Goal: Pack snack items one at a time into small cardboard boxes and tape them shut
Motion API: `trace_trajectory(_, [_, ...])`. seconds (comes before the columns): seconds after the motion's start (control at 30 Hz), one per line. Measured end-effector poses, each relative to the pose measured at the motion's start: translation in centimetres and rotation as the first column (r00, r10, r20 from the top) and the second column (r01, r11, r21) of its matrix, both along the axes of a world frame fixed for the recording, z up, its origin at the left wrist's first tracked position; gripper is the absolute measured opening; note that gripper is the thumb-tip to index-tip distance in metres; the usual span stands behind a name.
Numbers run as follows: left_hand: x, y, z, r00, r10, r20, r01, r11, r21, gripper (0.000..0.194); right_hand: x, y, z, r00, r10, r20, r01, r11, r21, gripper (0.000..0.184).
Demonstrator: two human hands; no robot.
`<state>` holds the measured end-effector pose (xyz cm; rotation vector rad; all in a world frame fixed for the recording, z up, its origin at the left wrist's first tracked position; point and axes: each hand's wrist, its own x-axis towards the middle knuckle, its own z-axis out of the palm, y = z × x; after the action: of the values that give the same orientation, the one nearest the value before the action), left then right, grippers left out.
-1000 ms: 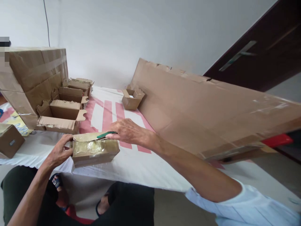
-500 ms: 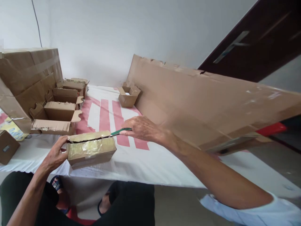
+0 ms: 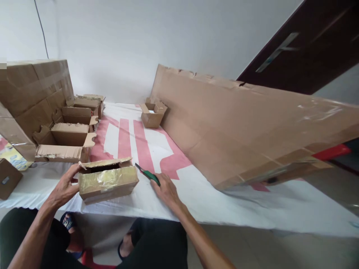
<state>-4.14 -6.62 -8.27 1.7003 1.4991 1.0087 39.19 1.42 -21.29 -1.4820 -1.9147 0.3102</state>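
Note:
In front of me on the cloth-covered table (image 3: 207,203) is a small cardboard box (image 3: 109,183) with shiny tape along its upper side. Its top is slit and the flap is raised a little, leaving a dark gap. My left hand (image 3: 64,186) grips the box's left end, thumb and fingers around the corner. Just right of the box, my right hand (image 3: 166,190) is closed on a green utility knife (image 3: 150,176). The knife's blade points up and left, near the box's right corner but apart from it.
Several opened cardboard boxes (image 3: 58,151) stand in a row at left, against a large taped carton (image 3: 42,86). A small open box (image 3: 153,117) sits at the back. A big cardboard panel (image 3: 224,127) leans along the right. Another small box (image 3: 8,179) lies far left.
The knife slid rightward along the box's top seam and came out. My right hand then drew back toward me with it. The flap has lifted, and my left hand keeps its hold.

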Motion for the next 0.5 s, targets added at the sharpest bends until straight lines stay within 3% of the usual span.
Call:
trace_trajectory(0.07, [-0.1,0.0,-0.2,1.000,0.009,0.013,-0.009,1.000,-0.004,0.053,-1.0,-0.2,-0.3,0.998,0.008,-0.060,-0.007,1.000,0.010,0.037])
trace_trajectory(0.13, [-0.2,0.0,-0.6,0.999,0.025,0.026,-0.025,1.000,-0.009,0.060,-2.3,0.1,0.9,0.965,0.035,-0.259,-0.050,0.997,-0.051,0.045])
trace_trajectory(0.2, [-0.2,0.0,-0.9,0.999,0.039,0.038,-0.038,0.999,-0.004,0.065,-4.1,0.6,2.8,0.859,0.054,-0.509,-0.165,0.971,-0.175,0.059])
trace_trajectory(0.27, [-0.1,-0.2,-1.1,0.998,0.044,0.034,-0.044,0.999,0.004,0.071,-6.0,0.6,4.7,0.730,0.063,-0.681,-0.330,0.905,-0.269,0.071])
trace_trajectory(0.37, [-0.3,-0.7,-1.2,0.998,0.054,-0.007,-0.055,0.998,-0.006,0.081,-8.2,-0.4,6.7,0.636,0.108,-0.764,-0.489,0.823,-0.291,0.082])
trace_trajectory(0.5, [-1.3,-1.4,-1.3,0.998,0.040,-0.039,-0.041,0.999,-0.029,0.089,-8.9,-2.4,7.9,0.623,0.162,-0.766,-0.566,0.769,-0.298,0.082])
